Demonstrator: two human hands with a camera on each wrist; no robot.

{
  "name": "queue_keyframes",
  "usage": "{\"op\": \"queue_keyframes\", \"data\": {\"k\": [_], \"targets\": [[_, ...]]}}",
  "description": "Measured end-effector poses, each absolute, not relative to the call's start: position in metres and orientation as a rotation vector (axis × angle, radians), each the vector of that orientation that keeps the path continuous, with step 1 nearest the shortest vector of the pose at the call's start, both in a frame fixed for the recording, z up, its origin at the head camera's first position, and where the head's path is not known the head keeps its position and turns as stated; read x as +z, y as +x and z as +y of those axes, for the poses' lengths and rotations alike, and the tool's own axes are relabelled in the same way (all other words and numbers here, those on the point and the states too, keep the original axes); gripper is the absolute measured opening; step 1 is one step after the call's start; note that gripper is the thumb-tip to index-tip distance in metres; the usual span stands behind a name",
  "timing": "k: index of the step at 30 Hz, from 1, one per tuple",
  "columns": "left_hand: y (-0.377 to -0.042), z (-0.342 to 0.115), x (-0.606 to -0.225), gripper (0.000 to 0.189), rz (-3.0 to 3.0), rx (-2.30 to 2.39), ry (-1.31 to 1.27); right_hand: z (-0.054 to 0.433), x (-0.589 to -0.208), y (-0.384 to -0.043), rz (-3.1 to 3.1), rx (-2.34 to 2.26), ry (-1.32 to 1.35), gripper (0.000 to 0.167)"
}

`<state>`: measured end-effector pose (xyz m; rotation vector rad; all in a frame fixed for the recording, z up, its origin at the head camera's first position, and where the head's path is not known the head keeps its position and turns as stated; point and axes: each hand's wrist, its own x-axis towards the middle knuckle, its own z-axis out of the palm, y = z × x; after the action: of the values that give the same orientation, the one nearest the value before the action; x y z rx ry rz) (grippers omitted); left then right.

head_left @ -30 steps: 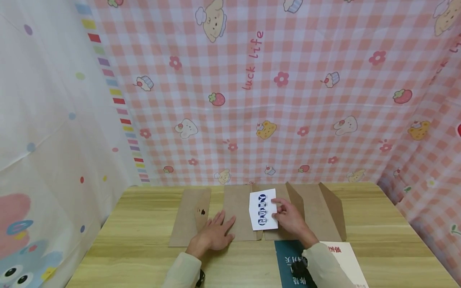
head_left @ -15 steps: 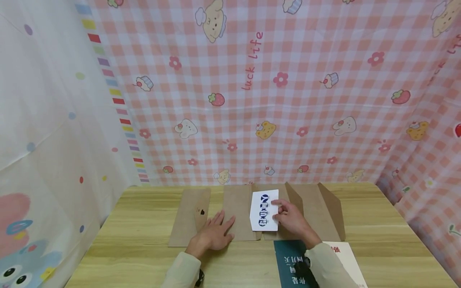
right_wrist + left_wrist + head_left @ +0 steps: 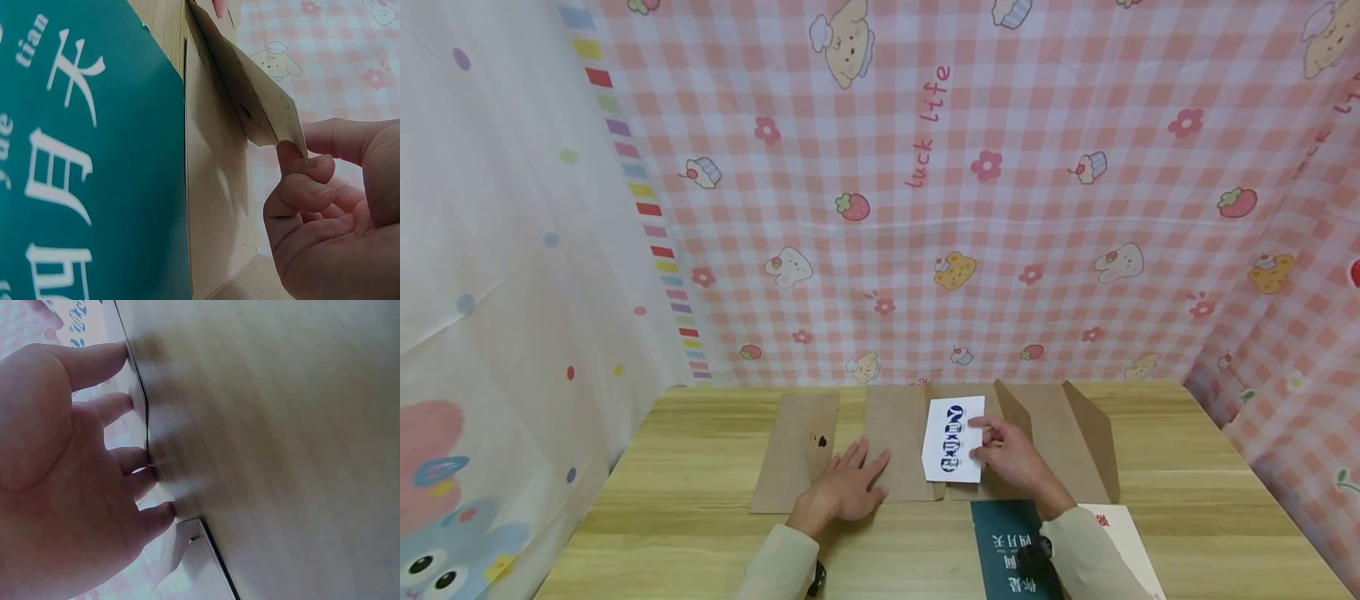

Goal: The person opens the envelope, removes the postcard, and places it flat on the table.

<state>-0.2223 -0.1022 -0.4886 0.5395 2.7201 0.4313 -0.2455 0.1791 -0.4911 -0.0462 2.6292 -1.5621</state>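
Note:
My left hand (image 3: pixel 842 492) lies palm down with spread fingers at the left edge of a brown kraft envelope (image 3: pixel 895 421). In the left wrist view its fingertips touch down along the edge of the paper. Between thumb and fingers, my right hand (image 3: pixel 1011 457) pinches the right edge of a white card (image 3: pixel 953 437) with blue print. That card overlaps the brown envelopes in the head view and has a slanted left end. Seen from the right wrist, the card (image 3: pixel 265 103) stands tilted over the brown paper, its shaded underside bearing a dark mark.
Another kraft envelope (image 3: pixel 782 467) with a small dark print lies at the left. More brown envelopes (image 3: pixel 1056 433) with raised flaps lie at the right. A teal book (image 3: pixel 1003 529) and a cream book (image 3: pixel 1123 546) lie nearest me, partly under my right forearm.
The white card has shifted a little to the right, with my right hand still pinching its edge. My left hand has stayed in place.

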Motion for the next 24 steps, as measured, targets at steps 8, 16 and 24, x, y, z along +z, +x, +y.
{"op": "queue_keyframes", "data": {"k": [8, 16, 24], "targets": [[-0.223, -0.102, -0.489, 0.059, 2.715, 0.438, 0.54, 0.183, -0.487, -0.243, 2.613, -1.573, -0.049, 0.044], [-0.223, -0.103, -0.489, 0.059, 2.718, 0.436, 0.538, 0.187, -0.481, -0.241, 2.608, -1.59, -0.052, 0.045], [-0.224, -0.102, -0.489, 0.059, 2.726, 0.428, 0.542, 0.19, -0.478, -0.238, 2.622, -1.585, -0.077, 0.045]]}}
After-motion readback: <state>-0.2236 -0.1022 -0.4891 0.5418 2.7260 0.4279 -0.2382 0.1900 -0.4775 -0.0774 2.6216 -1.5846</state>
